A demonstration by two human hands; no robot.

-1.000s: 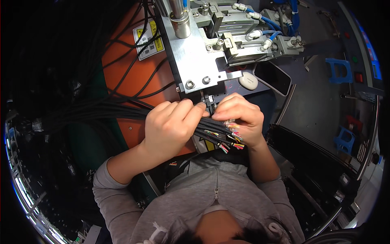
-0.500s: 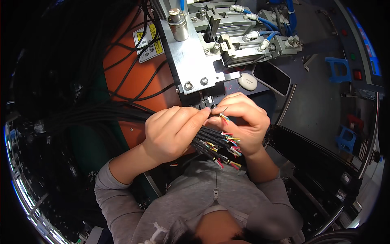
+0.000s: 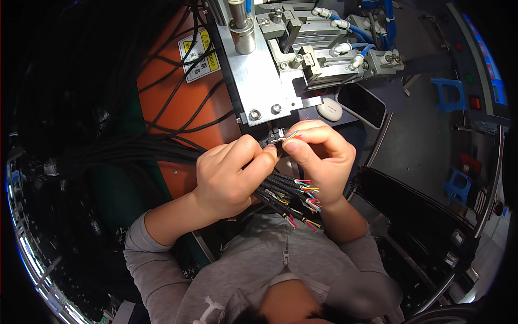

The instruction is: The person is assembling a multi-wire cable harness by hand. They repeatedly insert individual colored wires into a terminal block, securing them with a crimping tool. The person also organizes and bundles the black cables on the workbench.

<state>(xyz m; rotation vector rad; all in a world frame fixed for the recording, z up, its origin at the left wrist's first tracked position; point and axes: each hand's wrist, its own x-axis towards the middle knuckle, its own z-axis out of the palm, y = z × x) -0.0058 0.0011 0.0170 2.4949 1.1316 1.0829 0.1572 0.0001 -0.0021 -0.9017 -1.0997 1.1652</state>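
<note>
My left hand (image 3: 229,171) is closed round a bundle of black braided cables (image 3: 278,186), with thumb and forefinger pinched near the end of one cable. Stripped ends of red, yellow, blue and white wires fan out at the bundle's right. My right hand (image 3: 326,156) pinches the thin coloured wires (image 3: 293,135) of that one cable between thumb and forefinger. Both sets of fingertips meet just in front of a small black fixture (image 3: 270,135) under the machine's metal plate (image 3: 259,81). The fingers partly hide the cable end.
Pneumatic cylinders (image 3: 334,70) with blue hoses stand at the back. A white earbud case (image 3: 329,109) and a phone (image 3: 361,105) lie right of the plate. Black cables trail leftward over the orange surface (image 3: 172,108). Blue stools (image 3: 449,93) stand on the floor at right.
My right thumb and forefinger have shifted up and closed on the coloured wires, which now point up beside the fixture. My left hand has barely moved.
</note>
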